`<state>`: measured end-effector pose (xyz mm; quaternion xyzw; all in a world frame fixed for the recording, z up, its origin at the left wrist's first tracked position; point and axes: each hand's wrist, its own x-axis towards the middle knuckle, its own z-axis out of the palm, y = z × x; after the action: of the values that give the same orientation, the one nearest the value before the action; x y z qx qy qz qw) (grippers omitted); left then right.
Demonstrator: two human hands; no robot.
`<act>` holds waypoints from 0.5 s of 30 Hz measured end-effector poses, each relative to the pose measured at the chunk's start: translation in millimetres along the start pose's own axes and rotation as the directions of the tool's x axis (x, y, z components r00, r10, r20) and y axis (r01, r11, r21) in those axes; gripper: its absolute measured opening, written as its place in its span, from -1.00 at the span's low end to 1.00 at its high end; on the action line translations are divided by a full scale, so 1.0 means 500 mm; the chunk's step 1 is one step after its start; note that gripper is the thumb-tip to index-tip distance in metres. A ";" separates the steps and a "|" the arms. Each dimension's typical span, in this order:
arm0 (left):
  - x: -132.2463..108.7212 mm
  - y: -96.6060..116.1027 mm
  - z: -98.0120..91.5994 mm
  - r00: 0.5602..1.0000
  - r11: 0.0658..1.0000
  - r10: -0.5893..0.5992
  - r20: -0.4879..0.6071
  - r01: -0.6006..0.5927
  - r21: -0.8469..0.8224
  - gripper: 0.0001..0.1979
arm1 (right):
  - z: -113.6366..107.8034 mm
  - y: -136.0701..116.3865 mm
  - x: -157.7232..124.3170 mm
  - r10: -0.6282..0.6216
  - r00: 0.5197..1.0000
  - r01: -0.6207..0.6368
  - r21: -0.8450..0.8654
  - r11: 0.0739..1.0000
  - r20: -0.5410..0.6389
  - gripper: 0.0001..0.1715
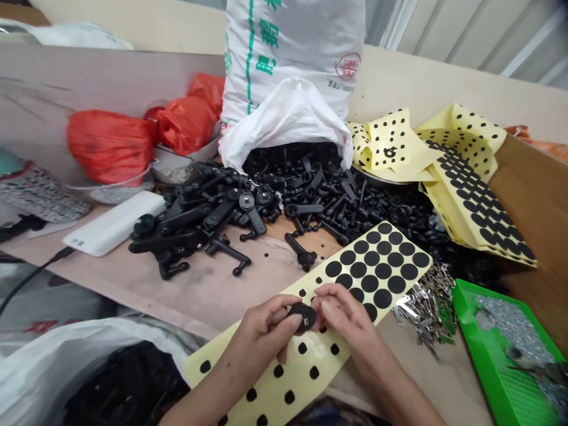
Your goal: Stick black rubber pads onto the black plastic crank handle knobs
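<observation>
My left hand [266, 328] pinches a round black plastic disc [303, 318] between thumb and fingers; a small metal piece shows at its middle. At the disc's right edge, the fingertips of my right hand [344, 313] are closed together against it. Whether they grip anything besides the rim is hidden. Both hands are above a yellow backing sheet [242, 361]. Its far end carries rows of round black stickers [383, 270], while the near part has only small black dots.
Black plastic arm-like parts [213, 213] are heaped before a white woven sack [295, 53]. Small metal clips [428, 307] and a green tray [501, 367] lie right. More sticker sheets [479, 195] stand behind. A white power bank [116, 223] and red bags [110, 145] are left.
</observation>
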<state>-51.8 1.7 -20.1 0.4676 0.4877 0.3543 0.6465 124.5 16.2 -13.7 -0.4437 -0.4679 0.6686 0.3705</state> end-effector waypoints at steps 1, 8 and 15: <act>-0.005 0.003 0.001 1.000 1.000 -0.004 0.011 0.004 -0.004 -0.68 | 0.007 0.001 -0.001 -0.018 1.000 0.020 -0.114 0.993 0.024 -0.77; -0.032 0.005 0.007 0.995 0.991 -0.083 -0.053 0.077 -0.106 -0.67 | 0.049 0.012 -0.018 -0.197 0.968 0.248 -0.465 0.850 0.155 -0.70; -0.057 -0.017 0.007 0.991 0.978 -0.094 -0.091 0.075 -0.194 -0.66 | 0.070 0.033 -0.046 -0.181 0.957 0.282 -0.584 0.761 0.226 -0.56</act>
<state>-56.4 -28.0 -19.1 0.3644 0.5026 0.3944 0.6776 97.6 -19.7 -17.9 -0.4242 -0.7371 0.4631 0.2496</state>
